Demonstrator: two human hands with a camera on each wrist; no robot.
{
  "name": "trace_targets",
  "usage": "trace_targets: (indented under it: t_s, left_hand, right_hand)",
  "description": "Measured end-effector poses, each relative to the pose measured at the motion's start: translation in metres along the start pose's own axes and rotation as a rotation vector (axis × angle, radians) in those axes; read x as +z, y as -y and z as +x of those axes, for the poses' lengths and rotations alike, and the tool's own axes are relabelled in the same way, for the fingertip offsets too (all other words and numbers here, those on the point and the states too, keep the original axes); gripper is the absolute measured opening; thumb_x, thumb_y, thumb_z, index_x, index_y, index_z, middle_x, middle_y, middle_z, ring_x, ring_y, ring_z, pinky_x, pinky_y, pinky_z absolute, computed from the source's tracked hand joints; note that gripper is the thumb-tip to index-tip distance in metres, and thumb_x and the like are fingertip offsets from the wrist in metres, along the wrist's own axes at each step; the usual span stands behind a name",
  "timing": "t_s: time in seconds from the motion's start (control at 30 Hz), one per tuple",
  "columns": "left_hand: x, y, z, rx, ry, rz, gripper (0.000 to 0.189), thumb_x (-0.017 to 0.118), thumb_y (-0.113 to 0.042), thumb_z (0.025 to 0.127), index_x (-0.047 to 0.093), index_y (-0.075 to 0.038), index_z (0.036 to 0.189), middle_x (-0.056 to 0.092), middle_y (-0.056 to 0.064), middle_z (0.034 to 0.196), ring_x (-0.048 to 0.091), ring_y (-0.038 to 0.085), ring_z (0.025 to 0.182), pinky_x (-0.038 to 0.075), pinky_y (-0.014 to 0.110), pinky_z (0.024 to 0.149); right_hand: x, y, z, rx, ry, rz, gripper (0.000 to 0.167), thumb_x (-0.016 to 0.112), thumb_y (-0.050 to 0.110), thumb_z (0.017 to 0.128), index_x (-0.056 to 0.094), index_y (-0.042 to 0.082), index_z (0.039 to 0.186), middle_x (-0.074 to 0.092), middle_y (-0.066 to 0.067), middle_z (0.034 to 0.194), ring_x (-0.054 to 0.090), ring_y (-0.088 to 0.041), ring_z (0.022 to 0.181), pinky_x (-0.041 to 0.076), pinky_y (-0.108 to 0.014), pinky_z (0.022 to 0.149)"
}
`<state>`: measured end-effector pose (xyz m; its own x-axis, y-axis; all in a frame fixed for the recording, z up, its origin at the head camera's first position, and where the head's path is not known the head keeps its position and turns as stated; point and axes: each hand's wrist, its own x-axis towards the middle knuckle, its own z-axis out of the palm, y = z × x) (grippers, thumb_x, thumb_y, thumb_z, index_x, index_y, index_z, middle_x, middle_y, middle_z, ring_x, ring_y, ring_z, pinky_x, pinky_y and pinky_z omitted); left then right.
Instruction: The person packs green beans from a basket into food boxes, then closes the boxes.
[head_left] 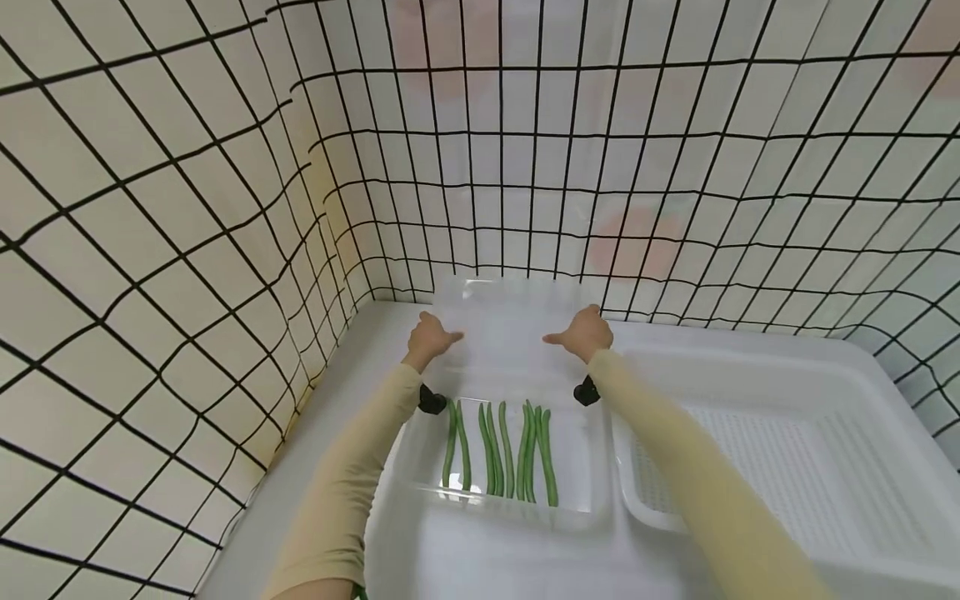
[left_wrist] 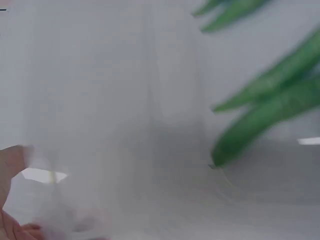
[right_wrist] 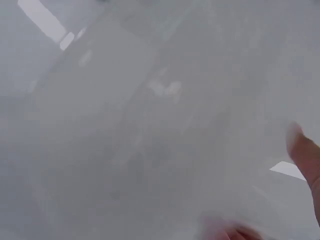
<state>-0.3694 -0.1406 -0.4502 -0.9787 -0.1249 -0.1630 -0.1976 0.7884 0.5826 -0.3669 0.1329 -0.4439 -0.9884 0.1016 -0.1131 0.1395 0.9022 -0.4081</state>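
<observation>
A clear plastic box (head_left: 577, 475) holds several green beans (head_left: 507, 454) laid side by side, running front to back. Beyond its far edge is a clear plastic lid (head_left: 498, 333); whether it is joined to the box I cannot tell. My left hand (head_left: 430, 337) grips the lid's left side, thumb pointing inward over the plastic. At the opposite side my right hand (head_left: 587, 333) holds it the same way. Through the lid, the left wrist view shows bean tips (left_wrist: 260, 95) and my left thumb (left_wrist: 12, 160). My right thumb (right_wrist: 305, 152) shows in the right wrist view, blurred.
On the right stands a white basket (head_left: 750, 358) with a perforated bottom, partly behind my right forearm. Black wire mesh (head_left: 536, 133) rises at the back and on the left. Everything sits on a white surface (head_left: 315, 433).
</observation>
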Motion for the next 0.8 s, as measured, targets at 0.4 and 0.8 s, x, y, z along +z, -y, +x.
trace_targets:
  t_s: [0.4, 0.8]
  left_hand:
    - [-0.072, -0.032, -0.029, -0.122, 0.171, -1.22, 0.074, 0.027, -0.066, 0.093, -0.001, -0.034, 0.153, 0.014, 0.018, 0.155, -0.011, 0.039, 0.14, 0.003, 0.069, 0.101]
    - [-0.093, -0.014, -0.068, 0.139, 0.388, -0.708, 0.062, 0.055, -0.004, 0.093, 0.025, 0.003, 0.147, 0.019, 0.014, 0.154, 0.021, 0.029, 0.139, 0.023, 0.043, 0.11]
  right_hand:
    - [-0.071, -0.003, -0.02, 0.023, 0.285, 0.855, 0.072, 0.016, 0.049, 0.097, -0.003, 0.004, 0.15, 0.036, -0.037, 0.127, 0.05, -0.043, 0.109, 0.041, -0.046, 0.096]
    - [-0.077, -0.007, -0.072, -0.13, 0.388, 0.67, 0.074, 0.062, 0.045, 0.09, 0.035, 0.002, 0.144, 0.016, -0.016, 0.154, 0.019, -0.037, 0.138, 0.021, -0.051, 0.108]
